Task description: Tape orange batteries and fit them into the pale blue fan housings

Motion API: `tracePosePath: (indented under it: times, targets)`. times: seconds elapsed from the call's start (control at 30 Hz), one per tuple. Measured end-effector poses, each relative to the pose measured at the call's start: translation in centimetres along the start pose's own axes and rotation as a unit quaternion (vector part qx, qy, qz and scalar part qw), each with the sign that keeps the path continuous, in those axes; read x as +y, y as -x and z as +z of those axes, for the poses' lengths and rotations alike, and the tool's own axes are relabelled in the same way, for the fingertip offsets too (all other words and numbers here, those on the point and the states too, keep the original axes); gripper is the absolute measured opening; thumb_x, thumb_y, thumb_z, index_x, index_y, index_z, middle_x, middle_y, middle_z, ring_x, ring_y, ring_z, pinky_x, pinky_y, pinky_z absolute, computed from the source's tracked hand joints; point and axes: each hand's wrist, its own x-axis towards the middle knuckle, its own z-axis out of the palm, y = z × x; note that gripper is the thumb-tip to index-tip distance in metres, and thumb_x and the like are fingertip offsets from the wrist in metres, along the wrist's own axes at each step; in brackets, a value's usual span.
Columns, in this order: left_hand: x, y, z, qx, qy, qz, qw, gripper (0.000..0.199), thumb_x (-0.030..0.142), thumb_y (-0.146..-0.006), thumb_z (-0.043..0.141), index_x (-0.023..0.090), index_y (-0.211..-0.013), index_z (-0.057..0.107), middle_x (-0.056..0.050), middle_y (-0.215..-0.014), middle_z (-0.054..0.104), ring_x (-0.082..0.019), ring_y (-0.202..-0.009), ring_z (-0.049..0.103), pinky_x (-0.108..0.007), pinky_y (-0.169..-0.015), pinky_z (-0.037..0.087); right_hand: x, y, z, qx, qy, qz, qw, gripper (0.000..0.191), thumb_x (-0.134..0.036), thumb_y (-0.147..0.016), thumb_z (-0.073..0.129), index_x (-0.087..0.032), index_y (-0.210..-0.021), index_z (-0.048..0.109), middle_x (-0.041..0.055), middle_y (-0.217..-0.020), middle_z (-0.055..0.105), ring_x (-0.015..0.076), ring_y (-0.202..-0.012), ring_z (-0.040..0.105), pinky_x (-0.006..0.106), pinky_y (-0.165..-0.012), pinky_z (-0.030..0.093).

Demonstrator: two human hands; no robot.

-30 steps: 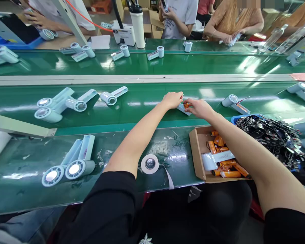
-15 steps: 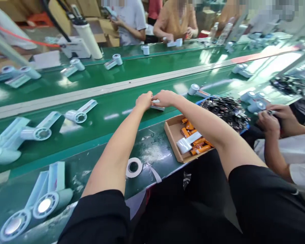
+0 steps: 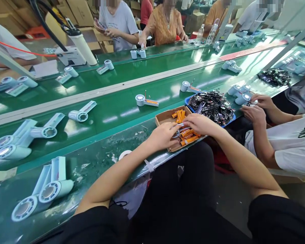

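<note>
The left hand [image 3: 161,136] and the right hand [image 3: 199,123] of the person are close together over the cardboard box [image 3: 163,119], which lies at the edge of the dark green bench [image 3: 91,152]. The fingers of both hands are bent and rather narrow, and they come together at a pale strip [image 3: 180,126] above the box; one cannot tell whether each hand really pinches it, because the fingers cover the contact. Orange cylinders [image 3: 189,139] lie in the box, below and beside the right hand. Just behind the box is a blue tray [image 3: 233,118] heaped with dark circuit boards [image 3: 210,108]. On the green belt [image 3: 112,101], beyond the box, a light blue fan [image 3: 140,100] lies with an orange piece in its open handle. A white tape roll [image 3: 124,154] is on the bench, partly hidden by the left forearm. At the right, a co-worker's hands [image 3: 255,113] are near other fans [image 3: 241,96].
</note>
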Motion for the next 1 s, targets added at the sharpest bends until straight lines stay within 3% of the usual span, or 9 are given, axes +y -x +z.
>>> tracePosePath:
  times: [0.13,0.23,0.33,0.4,0.53,0.63,0.7,0.87,1.0]
  targets:
    - [2.7,2.7,-2.0,0.071,0.083,-0.023,0.994,0.052,0.037,-0.094,0.071,0.026,-0.142,0.059,-0.011,-0.139,0.067,-0.027,-0.129,0.064,-0.043,-0.11,0.055,-3.7,3.1,-0.8,0.058,-0.146,0.069,0.985,0.037,-0.039,-0.109,0.047,-0.021,-0.103,0.079,0.0047,-0.087,0.078,0.0224,-0.075,0.071,0.033,-0.073,0.053]
    - [5.8,6.6,-1.8,0.107,0.139,-0.061,0.983,0.035,0.038,-0.095,0.069,0.029,-0.129,0.067,-0.008,-0.127,0.071,-0.022,-0.113,0.071,-0.036,-0.096,0.061,-7.2,7.2,1.6,0.078,-0.262,0.032,0.961,0.036,-0.042,-0.11,0.047,-0.024,-0.11,0.078,0.0044,-0.094,0.079,0.0215,-0.083,0.073,0.033,-0.078,0.058]
    - [8.6,10.5,0.5,0.1,0.166,-0.11,0.975,0.025,0.03,-0.093,0.068,0.028,-0.117,0.071,-0.005,-0.116,0.074,-0.02,-0.1,0.075,-0.032,-0.086,0.063,-10.5,10.9,5.8,0.096,-0.319,-0.03,0.943,0.028,-0.044,-0.104,0.064,-0.026,-0.121,0.075,0.0089,-0.124,0.076,0.0269,-0.11,0.072,0.042,-0.095,0.06]
    - [9.8,12.5,2.7,0.081,0.187,-0.139,0.969,0.026,0.027,-0.09,0.07,0.028,-0.116,0.071,-0.005,-0.115,0.074,-0.019,-0.097,0.075,-0.031,-0.084,0.063,-12.4,12.7,8.8,0.141,-0.32,-0.021,0.936,0.021,-0.037,-0.097,0.076,-0.03,-0.116,0.077,0.0079,-0.123,0.076,0.0284,-0.108,0.071,0.047,-0.094,0.061]
    - [10.7,14.2,6.0,0.036,0.214,-0.162,0.963,0.028,0.025,-0.089,0.071,0.027,-0.117,0.07,-0.006,-0.116,0.074,-0.02,-0.098,0.075,-0.031,-0.084,0.064,-14.6,14.6,13.1,0.232,-0.394,0.075,0.886,0.014,-0.021,-0.096,0.074,-0.033,-0.101,0.079,0.0032,-0.103,0.08,0.0249,-0.09,0.074,0.044,-0.079,0.064]
    - [10.7,13.9,6.7,0.018,0.212,-0.157,0.964,0.028,0.025,-0.092,0.07,0.025,-0.12,0.069,-0.007,-0.117,0.074,-0.02,-0.101,0.075,-0.032,-0.09,0.063,-14.7,15.2,14.3,0.254,-0.451,0.161,0.84,0.012,-0.022,-0.099,0.069,-0.029,-0.095,0.078,0.0048,-0.099,0.078,0.0236,-0.087,0.076,0.04,-0.075,0.066]
    - [10.6,13.5,6.7,0.012,0.218,-0.153,0.964,0.028,0.025,-0.092,0.07,0.024,-0.12,0.069,-0.007,-0.116,0.074,-0.019,-0.101,0.075,-0.031,-0.089,0.063,-14.1,15.5,14.3,0.27,-0.448,0.195,0.83,0.014,-0.023,-0.1,0.065,-0.027,-0.093,0.076,0.0059,-0.097,0.077,0.0236,-0.088,0.076,0.04,-0.076,0.066]
    - [10.7,13.0,6.4,0.034,0.219,-0.16,0.962,0.029,0.025,-0.091,0.071,0.025,-0.12,0.067,-0.007,-0.114,0.074,-0.02,-0.1,0.075,-0.031,-0.087,0.064,-12.8,16.2,13.6,0.213,-0.364,0.109,0.9,0.003,-0.028,-0.095,0.074,-0.029,-0.098,0.074,0.0078,-0.106,0.074,0.026,-0.095,0.072,0.046,-0.084,0.064]
    - [11.0,13.0,6.5,0.019,0.17,-0.184,0.968,0.027,0.026,-0.093,0.068,0.026,-0.12,0.067,-0.007,-0.114,0.074,-0.021,-0.101,0.075,-0.034,-0.09,0.064,-13.3,16.2,13.0,0.145,-0.265,0.059,0.952,0.019,-0.024,-0.093,0.074,-0.029,-0.111,0.073,0.0085,-0.123,0.073,0.0304,-0.112,0.068,0.053,-0.097,0.059]
